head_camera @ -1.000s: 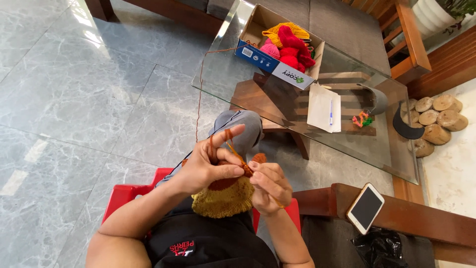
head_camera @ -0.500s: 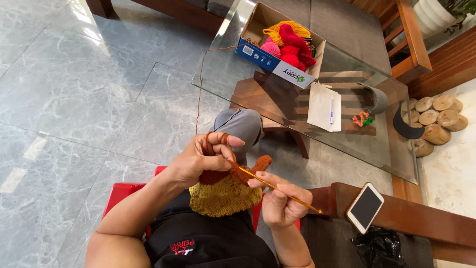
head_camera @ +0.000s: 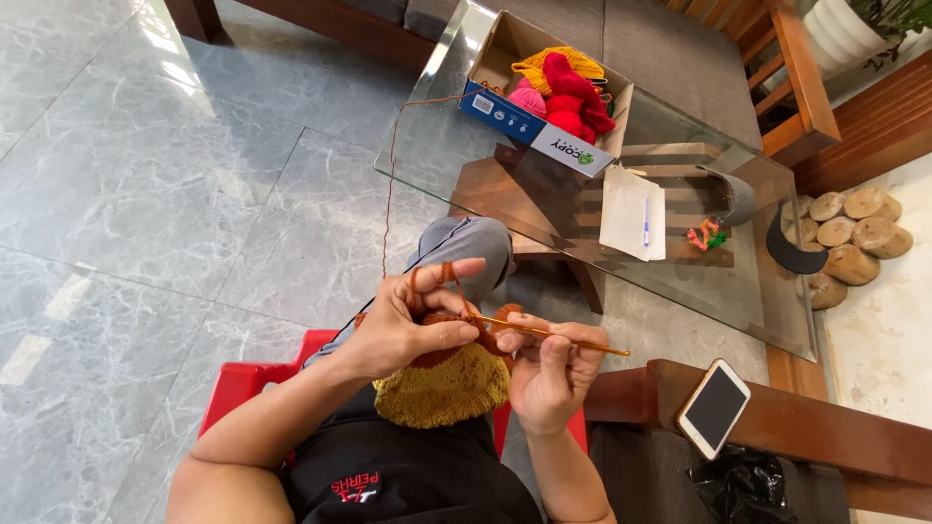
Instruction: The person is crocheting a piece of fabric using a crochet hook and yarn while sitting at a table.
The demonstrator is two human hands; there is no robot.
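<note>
crochet piece point(head_camera: 442, 388), mustard yellow with a rust-brown top edge, sits low in the middle of the frame on the person's lap, just under both hands. left hand point(head_camera: 413, 325) pinches the brown edge between thumb and fingers, with the index finger stretched out toward the right and a loop of brown yarn point(head_camera: 390, 184) wound over it; the strand climbs from there toward the upper middle of the frame and the cardboard box point(head_camera: 544, 92) of coloured yarn on the glass table point(head_camera: 680, 291). right hand point(head_camera: 549, 374) is curled closed around a thin crochet hook point(head_camera: 553, 335), which runs nearly level, its tip buried in the brown edge beside the left thumb and its tail pointing right. a phone point(head_camera: 714, 408) lies on the wooden armrest point(head_camera: 825, 432) at lower right, well apart from the hands. a red chair point(head_camera: 243, 388) shows at lower left.
</note>
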